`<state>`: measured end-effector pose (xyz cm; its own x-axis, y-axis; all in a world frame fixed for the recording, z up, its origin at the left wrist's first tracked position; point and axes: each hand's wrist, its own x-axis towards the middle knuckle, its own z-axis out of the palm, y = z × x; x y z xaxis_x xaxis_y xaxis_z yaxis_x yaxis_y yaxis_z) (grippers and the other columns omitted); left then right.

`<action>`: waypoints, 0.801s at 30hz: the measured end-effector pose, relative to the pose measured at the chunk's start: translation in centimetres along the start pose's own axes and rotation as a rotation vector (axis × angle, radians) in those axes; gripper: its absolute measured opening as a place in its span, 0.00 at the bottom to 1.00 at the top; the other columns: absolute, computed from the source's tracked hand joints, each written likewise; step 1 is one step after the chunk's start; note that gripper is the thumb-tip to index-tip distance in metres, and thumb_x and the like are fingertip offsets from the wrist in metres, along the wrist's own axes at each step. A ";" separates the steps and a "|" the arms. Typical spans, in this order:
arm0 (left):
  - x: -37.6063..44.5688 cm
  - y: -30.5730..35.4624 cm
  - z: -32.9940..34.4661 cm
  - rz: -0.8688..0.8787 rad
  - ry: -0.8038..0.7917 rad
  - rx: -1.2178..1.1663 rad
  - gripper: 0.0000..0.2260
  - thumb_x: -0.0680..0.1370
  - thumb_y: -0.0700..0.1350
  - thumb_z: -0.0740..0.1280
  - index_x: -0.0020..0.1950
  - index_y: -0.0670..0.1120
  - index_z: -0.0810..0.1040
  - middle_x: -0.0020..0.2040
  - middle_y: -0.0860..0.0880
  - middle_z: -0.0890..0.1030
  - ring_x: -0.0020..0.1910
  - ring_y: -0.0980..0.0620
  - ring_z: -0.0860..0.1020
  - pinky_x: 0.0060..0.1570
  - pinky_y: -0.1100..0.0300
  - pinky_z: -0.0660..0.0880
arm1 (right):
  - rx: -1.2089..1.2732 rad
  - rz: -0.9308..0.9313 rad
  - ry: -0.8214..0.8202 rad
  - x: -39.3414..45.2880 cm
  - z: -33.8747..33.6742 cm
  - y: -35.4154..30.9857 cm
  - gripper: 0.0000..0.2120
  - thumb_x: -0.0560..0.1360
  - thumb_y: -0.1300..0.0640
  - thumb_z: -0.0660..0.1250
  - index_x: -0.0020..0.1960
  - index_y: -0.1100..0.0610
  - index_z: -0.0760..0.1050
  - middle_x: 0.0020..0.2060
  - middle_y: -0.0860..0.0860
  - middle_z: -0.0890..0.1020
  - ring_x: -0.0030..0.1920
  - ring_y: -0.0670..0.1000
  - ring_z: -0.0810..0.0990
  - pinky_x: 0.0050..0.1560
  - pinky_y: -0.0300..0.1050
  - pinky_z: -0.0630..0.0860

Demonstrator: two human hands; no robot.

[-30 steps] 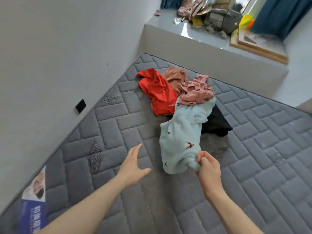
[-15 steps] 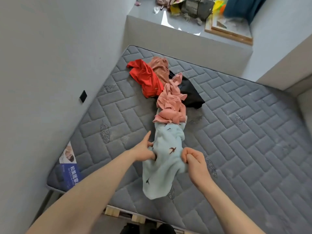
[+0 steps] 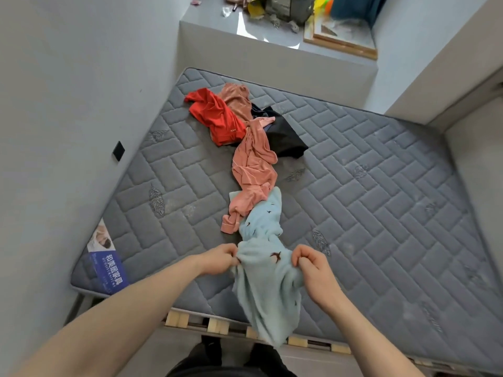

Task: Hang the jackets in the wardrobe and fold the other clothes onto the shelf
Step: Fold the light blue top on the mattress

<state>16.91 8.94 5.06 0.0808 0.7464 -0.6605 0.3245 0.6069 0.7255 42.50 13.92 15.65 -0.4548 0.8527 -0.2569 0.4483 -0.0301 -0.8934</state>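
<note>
pale blue fleece garment (image 3: 268,289) – small dark bird motifs, limp – both hands pinching its top edge

Grey quilted mattress (image 3: 353,186) — red (image 3: 215,118), pink (image 3: 253,164), black (image 3: 285,137), pale-blue garments (image 3: 264,221) strewn

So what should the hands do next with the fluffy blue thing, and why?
Probably lift the light blue garment a bit higher and shake it free. Both the left hand and right hand already pinch its top edge, but its far end lies tangled with the pink garment on the mattress.
</note>
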 end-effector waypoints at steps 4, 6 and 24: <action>-3.3 4.5 -0.2 0.056 0.077 -0.225 0.16 0.67 0.51 0.78 0.45 0.50 0.73 0.47 0.48 0.79 0.46 0.50 0.77 0.47 0.54 0.75 | -0.009 0.142 0.102 -2.5 -4.4 2.1 0.06 0.70 0.57 0.57 0.39 0.51 0.73 0.31 0.49 0.69 0.33 0.49 0.65 0.36 0.46 0.62; -5.0 7.9 -0.6 0.150 0.056 -0.110 0.21 0.64 0.51 0.78 0.51 0.52 0.74 0.60 0.43 0.79 0.56 0.45 0.79 0.59 0.46 0.77 | -0.001 0.232 0.040 -3.9 -7.0 2.3 0.08 0.68 0.57 0.58 0.41 0.50 0.75 0.31 0.53 0.72 0.33 0.51 0.66 0.35 0.47 0.62; -15.5 31.8 2.9 0.862 -0.017 0.460 0.20 0.73 0.35 0.68 0.59 0.55 0.76 0.52 0.52 0.82 0.52 0.52 0.81 0.56 0.49 0.78 | -0.121 -0.156 -0.053 -3.8 -14.2 -8.6 0.11 0.75 0.58 0.68 0.55 0.49 0.83 0.49 0.51 0.86 0.53 0.51 0.84 0.58 0.53 0.78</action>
<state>28.71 15.86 37.80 0.4756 0.8779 0.0561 0.4831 -0.3140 0.8173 51.29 18.28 29.52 -0.5641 0.8136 -0.1410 0.4572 0.1656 -0.8738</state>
